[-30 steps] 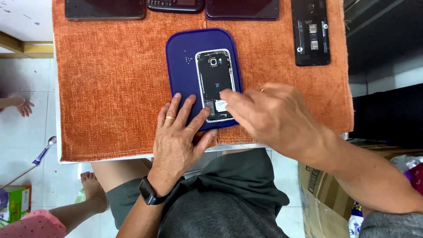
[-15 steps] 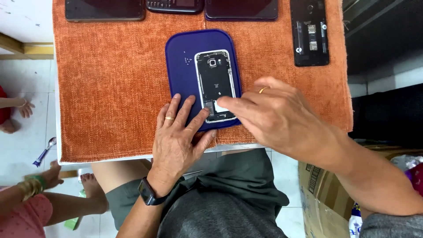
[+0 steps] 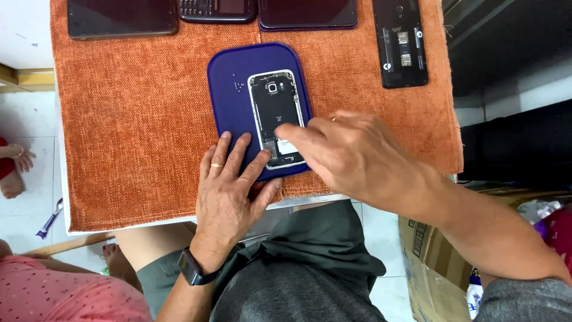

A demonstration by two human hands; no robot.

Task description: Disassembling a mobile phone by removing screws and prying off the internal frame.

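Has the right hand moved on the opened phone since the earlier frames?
Yes. The right hand has slid its fingertip up the opened phone, from the bottom end toward the middle; the blue mat stays put.

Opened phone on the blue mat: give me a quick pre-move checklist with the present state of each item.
1. Opened phone lies flat on the blue mat: ok.
2. Left hand steadies the phone's lower edge: ok.
3. Right hand fingertip on the phone's lower half: ok.
4. Part under the fingertip seated: cannot tell.
5. Mat fully on the orange cloth: ok.
6. Second opened phone apart from the hands: ok.
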